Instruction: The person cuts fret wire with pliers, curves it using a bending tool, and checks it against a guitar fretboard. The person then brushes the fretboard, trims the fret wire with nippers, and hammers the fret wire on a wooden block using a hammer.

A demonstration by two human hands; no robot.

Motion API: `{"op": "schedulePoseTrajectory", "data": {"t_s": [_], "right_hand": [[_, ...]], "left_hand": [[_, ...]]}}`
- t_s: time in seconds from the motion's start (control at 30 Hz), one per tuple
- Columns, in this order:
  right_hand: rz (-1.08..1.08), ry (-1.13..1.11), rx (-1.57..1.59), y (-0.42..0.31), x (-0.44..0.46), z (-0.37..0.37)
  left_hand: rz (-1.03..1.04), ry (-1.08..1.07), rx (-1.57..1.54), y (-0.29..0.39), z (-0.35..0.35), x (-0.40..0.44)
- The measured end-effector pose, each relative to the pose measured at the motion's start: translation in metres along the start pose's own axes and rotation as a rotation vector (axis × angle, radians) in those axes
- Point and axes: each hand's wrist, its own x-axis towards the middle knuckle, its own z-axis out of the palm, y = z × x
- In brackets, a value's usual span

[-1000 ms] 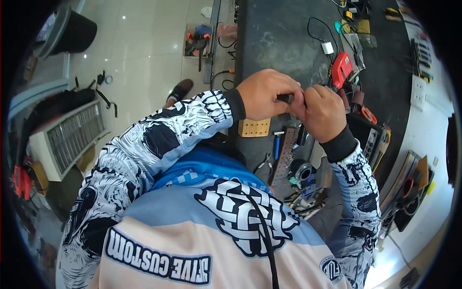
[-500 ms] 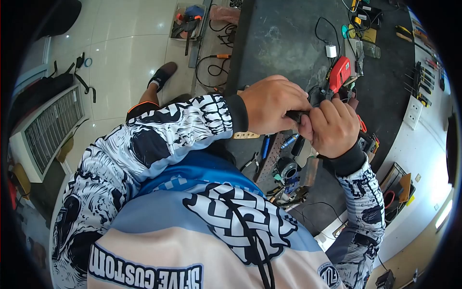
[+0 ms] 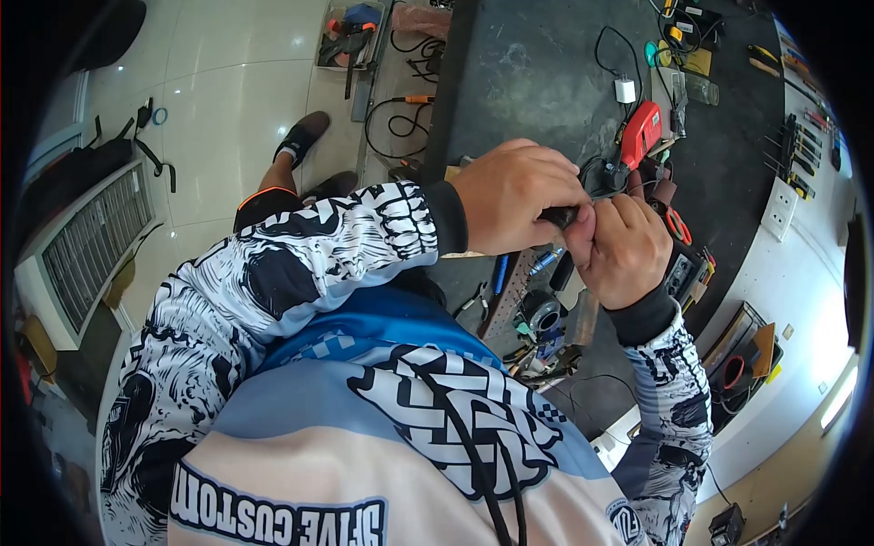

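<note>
Over the dark workbench [image 3: 510,82] my two hands meet, fingertips close together. My left hand [image 3: 519,196] is closed around a small dark object [image 3: 559,217], whose end shows between thumb and fingers. My right hand [image 3: 626,246] is pinched at the other side of that object, thumb against it; most of the object is hidden by the fingers. Just beyond my right hand lies a red tool [image 3: 641,135] with dark cables beside it. A white plug adapter [image 3: 625,90] lies farther up the bench.
Near my body are a perforated metal bar [image 3: 506,296], pliers [image 3: 473,298], a blue-handled tool [image 3: 501,273] and a round dark part [image 3: 541,312]. Orange-handled scissors [image 3: 677,227] lie right of my hands. A box of tools [image 3: 350,36] stands left of the bench.
Both hands have shifted slightly right and lower in view since a second ago, still together at the dark object. The camera view has moved too. Over the last half second, my right hand's fingers have shifted slightly.
</note>
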Motion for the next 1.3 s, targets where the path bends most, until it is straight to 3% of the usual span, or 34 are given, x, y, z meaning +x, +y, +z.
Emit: {"op": "schedulePoseTrajectory", "data": {"t_s": [0.2, 0.27, 0.33, 0.4, 0.53, 0.57, 0.6, 0.63, 0.7, 0.87, 0.97, 1.07, 1.3], "right_hand": [[0.211, -0.095, -0.020, -0.024, -0.023, -0.016], [0.550, 0.059, 0.202, -0.031, -0.047, -0.008], [0.654, 0.102, 0.255, -0.040, -0.078, 0.006], [1.042, 0.186, 0.442, -0.057, -0.093, 0.021], [1.178, 0.163, 0.581, -0.088, -0.100, 0.030], [1.225, 0.089, 0.563, -0.095, -0.091, 0.027], [1.256, 0.088, 0.568, -0.098, -0.084, 0.029], [1.242, 0.153, 0.524, -0.100, -0.076, 0.033], [1.192, 0.285, 0.525, -0.093, -0.111, 0.040], [1.287, 0.376, 0.627, -0.101, -0.096, 0.054], [1.210, 0.348, 0.428, -0.097, -0.105, 0.064], [1.369, 0.268, 0.501, -0.101, -0.100, 0.063], [1.406, 0.294, 0.494, -0.106, -0.100, 0.067]], "left_hand": [[-0.013, 0.024, -0.031, 0.001, -0.002, -0.005], [-0.052, 0.015, -0.071, -0.001, -0.006, -0.008], [-0.151, -0.084, -0.046, -0.005, -0.008, -0.016], [-0.181, -0.119, -0.041, -0.006, -0.025, -0.022], [-0.420, -0.247, -0.119, 0.012, -0.051, -0.014], [-0.594, -0.328, -0.223, 0.013, -0.059, -0.008], [-0.771, -0.406, -0.321, 0.014, -0.067, -0.002], [-0.801, -0.403, -0.302, 0.016, -0.072, 0.006], [-0.785, -0.434, -0.213, 0.041, -0.039, 0.012], [-0.748, -0.543, -0.180, 0.034, -0.039, 0.019], [-0.769, -0.580, -0.196, 0.037, -0.035, 0.022], [-0.784, -0.646, -0.235, 0.031, -0.046, 0.029], [-0.716, -0.651, -0.225, 0.038, -0.040, 0.023]]}}
